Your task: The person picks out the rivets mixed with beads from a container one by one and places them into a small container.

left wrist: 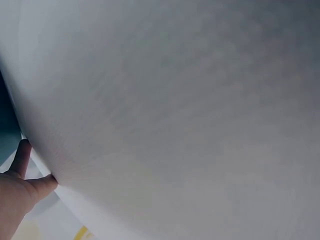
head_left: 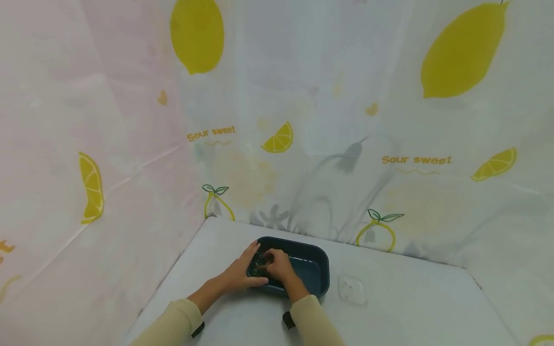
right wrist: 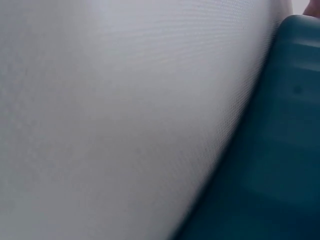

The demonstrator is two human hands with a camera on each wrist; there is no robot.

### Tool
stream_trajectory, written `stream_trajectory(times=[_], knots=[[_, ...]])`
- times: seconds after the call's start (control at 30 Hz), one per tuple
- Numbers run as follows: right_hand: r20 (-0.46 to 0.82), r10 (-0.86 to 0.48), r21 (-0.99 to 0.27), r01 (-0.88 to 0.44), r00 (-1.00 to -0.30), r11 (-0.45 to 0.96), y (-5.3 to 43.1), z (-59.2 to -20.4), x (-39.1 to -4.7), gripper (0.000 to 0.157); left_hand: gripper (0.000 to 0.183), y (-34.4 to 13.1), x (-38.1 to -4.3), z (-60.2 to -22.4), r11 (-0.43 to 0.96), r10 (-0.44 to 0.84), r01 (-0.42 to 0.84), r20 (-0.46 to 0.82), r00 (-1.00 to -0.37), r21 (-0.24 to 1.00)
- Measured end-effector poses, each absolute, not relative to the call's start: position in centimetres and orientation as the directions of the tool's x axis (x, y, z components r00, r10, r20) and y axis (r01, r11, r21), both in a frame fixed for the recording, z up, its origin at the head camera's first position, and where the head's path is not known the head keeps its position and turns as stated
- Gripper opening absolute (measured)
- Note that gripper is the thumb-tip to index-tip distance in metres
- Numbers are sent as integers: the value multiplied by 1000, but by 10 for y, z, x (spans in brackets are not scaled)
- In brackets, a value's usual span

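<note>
A dark blue rectangular basin [head_left: 308, 270] sits on the white table. My left hand [head_left: 235, 275] spans its left end, thumb along the near side and fingers toward the far rim. Between my hands, inside the basin, lies something dark and glossy with small light specks [head_left: 258, 264]; its kind is unclear. My right hand [head_left: 281, 267] reaches in over it with bent fingers, and whether they pinch anything is hidden. In the left wrist view, two digits of the left hand [left wrist: 17, 197] stretch apart beside the basin [left wrist: 6, 125]. The basin's outer wall [right wrist: 260, 165] fills the right wrist view's right side.
A small clear, rounded-square piece [head_left: 352, 290], like a lid, lies on the table [head_left: 411, 298] right of the basin. Lemon-printed cloth walls [head_left: 329, 120] enclose the table at the back and sides. Black bands [head_left: 288, 320] show at both wrists.
</note>
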State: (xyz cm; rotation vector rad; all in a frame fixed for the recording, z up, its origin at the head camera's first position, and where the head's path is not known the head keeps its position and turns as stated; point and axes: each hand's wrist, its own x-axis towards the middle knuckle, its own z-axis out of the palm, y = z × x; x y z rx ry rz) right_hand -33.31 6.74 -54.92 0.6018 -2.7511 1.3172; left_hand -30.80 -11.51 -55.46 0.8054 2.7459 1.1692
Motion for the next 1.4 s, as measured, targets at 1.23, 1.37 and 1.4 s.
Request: stream_trajectory(times=[1.23,1.37,1.4], knots=[[144,-400,-630,-396,-905,668,58,-553,-340,5,102,-115,-309,-554,583,484,434,134,-864,687],[122,-389,-647,-370,-913,666,59,-554,-340,5,103,-114,-310,-557,586,479,434,139,-867,684],[116,-387,-655,-363,-915,663,59,-555,-339,5,103,-113,-310,-557,584,479,434,140,-867,686]])
